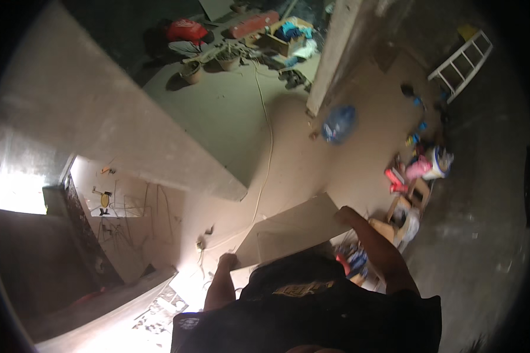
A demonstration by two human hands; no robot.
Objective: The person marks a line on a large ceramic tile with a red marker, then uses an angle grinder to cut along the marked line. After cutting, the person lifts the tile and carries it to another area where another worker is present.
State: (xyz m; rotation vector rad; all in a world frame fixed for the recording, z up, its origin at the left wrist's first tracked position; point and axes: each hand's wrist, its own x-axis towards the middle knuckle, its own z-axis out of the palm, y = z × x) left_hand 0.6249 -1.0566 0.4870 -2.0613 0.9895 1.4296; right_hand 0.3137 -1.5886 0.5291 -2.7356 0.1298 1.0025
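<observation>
A large, flat, rectangular beige-grey panel (291, 230) is held in front of my body at a tilt, its right end higher in the picture. Whether it is a tile or a board I cannot tell. My left hand (227, 260) is closed on its left end near the lower corner. At the opposite end, my right hand (348, 217) grips the edge, with the elbow bent out to the right. The fingers under the panel are hidden. My dark shirt covers the near side of the panel's lower edge.
A pale cable (268, 141) runs along the floor beyond the panel. A blue plastic bag (338, 125) lies ahead by a pillar (334, 59). Boxes (401, 215), a white bucket (439, 163) and a ladder (462, 66) line the right wall. A partition wall (118, 117) juts in from the left.
</observation>
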